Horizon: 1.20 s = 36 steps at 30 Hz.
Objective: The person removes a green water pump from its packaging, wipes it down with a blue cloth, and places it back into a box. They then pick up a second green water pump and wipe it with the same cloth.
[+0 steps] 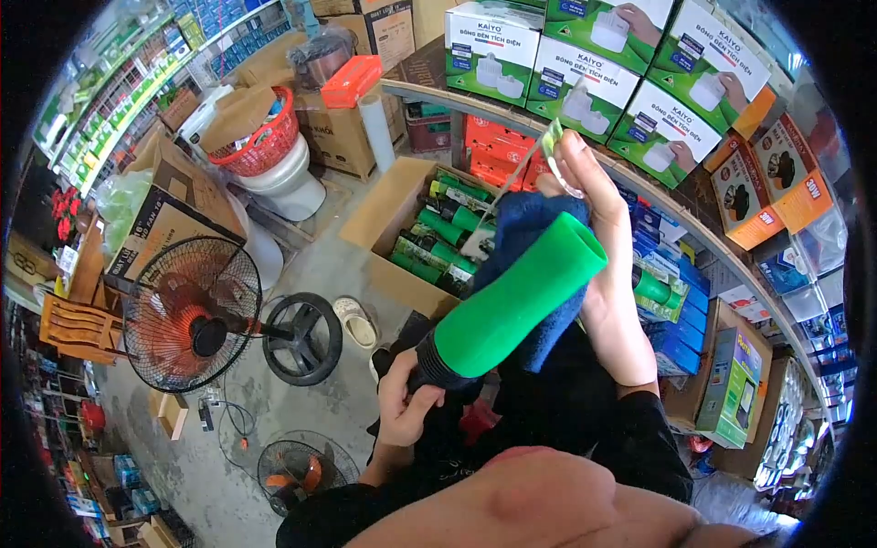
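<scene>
My left hand (408,402) is wrapped round the black ribbed end of a bright green tube (521,297), which tilts up to the right with its open mouth at the top. My right hand (594,196) is raised beyond the tube, fingers bent together. A dark blue cloth (521,233) hangs from it, behind the tube. At its fingertips is a small green-and-white label (552,139) by a thin pale strip. Below, an open cardboard box (375,215) holds several similar green tubes with printed sleeves.
Kaiyo bulb boxes (585,82) stand on a shelf ahead. At left are a pedestal fan (192,310), its round black base (302,339) and a wooden chair (78,327). A red basket (260,146) sits on a white toilet (288,187). A pale clog (354,321) lies on the floor.
</scene>
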{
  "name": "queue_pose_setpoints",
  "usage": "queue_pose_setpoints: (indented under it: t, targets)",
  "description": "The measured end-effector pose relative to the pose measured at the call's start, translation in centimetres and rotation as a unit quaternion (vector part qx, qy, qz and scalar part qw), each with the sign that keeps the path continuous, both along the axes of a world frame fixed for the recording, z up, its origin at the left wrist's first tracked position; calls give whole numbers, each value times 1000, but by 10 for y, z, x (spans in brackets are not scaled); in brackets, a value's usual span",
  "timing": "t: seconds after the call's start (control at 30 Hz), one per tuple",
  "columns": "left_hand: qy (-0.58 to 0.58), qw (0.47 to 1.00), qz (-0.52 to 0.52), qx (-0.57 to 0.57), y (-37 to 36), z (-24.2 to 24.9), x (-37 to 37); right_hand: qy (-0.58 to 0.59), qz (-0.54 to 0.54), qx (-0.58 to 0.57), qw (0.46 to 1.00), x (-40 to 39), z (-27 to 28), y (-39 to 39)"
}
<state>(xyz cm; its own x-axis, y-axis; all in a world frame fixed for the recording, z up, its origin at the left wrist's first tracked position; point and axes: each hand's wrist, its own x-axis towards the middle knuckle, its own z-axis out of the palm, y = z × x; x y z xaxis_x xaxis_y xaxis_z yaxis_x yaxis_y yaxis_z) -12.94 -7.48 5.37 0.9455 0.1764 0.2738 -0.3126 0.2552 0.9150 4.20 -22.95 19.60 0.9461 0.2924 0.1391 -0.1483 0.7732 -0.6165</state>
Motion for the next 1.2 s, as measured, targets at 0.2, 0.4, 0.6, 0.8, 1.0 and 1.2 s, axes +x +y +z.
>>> queue_pose_setpoints:
  t: [0.2, 0.4, 0.6, 0.8, 1.0, 1.2]
  targets:
    - [22, 1000, 2, -12, -3, 7, 2, -140, -93, -118, 979, -1, -8, 9]
    - [28, 998, 30, -46, -6, 12, 6, -192, -154, -132, 960, 0, -12, 18]
    - [34, 997, 33, -58, -4, 11, 6, -231, -207, -118, 943, -5, -10, 21]
    - [31, 995, 41, -86, -4, 11, 7, -271, -178, -154, 933, -5, -16, 14]
    - [2, 993, 45, -109, -5, 12, 10, -307, -192, -122, 924, -4, -21, 26]
    - [-6, 992, 37, -117, -2, 7, 9, -334, -246, -221, 883, 0, -15, 17]
